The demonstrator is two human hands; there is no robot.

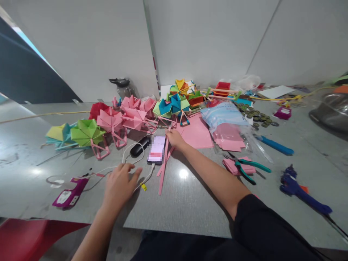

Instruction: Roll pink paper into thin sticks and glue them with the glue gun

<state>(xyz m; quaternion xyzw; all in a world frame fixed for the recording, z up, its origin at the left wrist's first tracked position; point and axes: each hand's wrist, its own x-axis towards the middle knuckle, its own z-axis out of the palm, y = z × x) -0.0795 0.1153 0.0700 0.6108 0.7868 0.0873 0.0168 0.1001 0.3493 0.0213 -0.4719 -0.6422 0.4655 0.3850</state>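
Observation:
My right hand (175, 140) reaches forward beside the phone, its fingers closed on the far end of a pink paper strip (162, 177). Other thin pink strips lie against that one, overlapping it. The phone (156, 152) is lit and plugged into a white cable (148, 177) with a yellow tag. Over the near side of the table, my left hand (121, 183) is open, thumb and fingers apart, with nothing in it; the cable runs close by. Just behind the left hand lies a black oblong case (139, 146). Pink paper sheets (197, 134) spread right of my right hand.
Folded paper models, pink (110, 121), green (87, 132) and multicoloured (179, 101), line the back. On the right are a plastic bag (224, 116), teal-handled pliers (244, 168), a blue cutter (276, 145) and a blue glue gun (301, 195). A purple power strip (70, 194) lies left.

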